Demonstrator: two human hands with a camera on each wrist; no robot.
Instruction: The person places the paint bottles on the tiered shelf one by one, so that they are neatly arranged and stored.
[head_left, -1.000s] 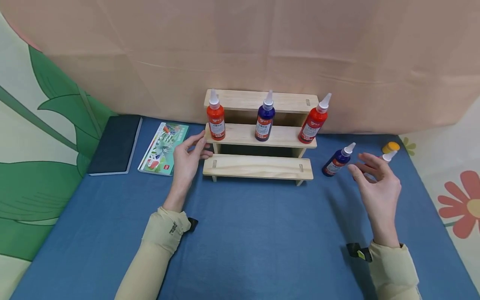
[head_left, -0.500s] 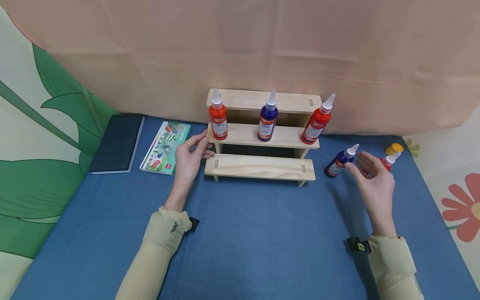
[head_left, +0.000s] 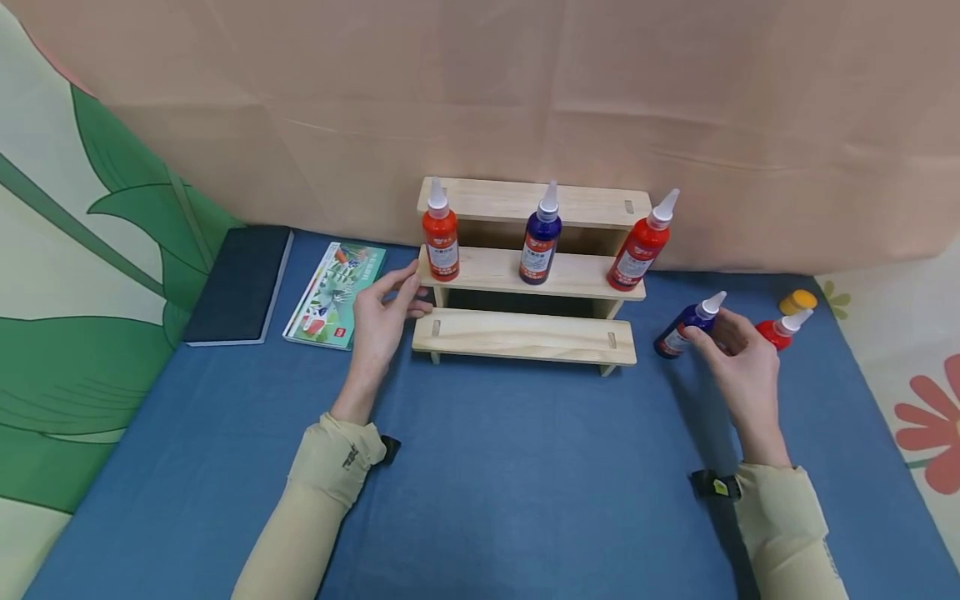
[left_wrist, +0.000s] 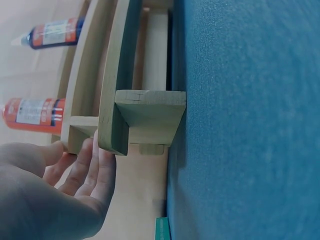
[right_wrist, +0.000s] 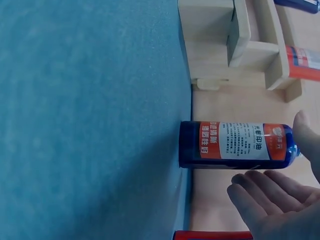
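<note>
My left hand (head_left: 378, 325) holds the left end of a three-tier wooden shelf (head_left: 525, 337), thumb and fingers at the middle step's corner. On that step stand an orange-red ink bottle (head_left: 441, 242), a blue ink bottle (head_left: 540, 246) and a red ink bottle (head_left: 639, 250), all with white nozzles. Right of the shelf, another blue ink bottle (head_left: 678, 329) stands upright on the table. Around its upper part, my right hand (head_left: 738, 367) has thumb and fingers spread on either side. In the right wrist view the fingers (right_wrist: 267, 195) are apart from the blue bottle (right_wrist: 235, 145).
Beyond the right hand are a red bottle (head_left: 776, 333) with a white nozzle and a yellow-topped object (head_left: 797, 302). A dark notebook (head_left: 238, 285) and a green illustrated booklet (head_left: 335, 294) lie left of the shelf. Blue cloth (head_left: 517, 467) covers the table.
My right hand has moved left and forward to the standing blue bottle, uncovering the red bottle behind it. The left hand stays at the shelf's end. The head view has shifted slightly.
</note>
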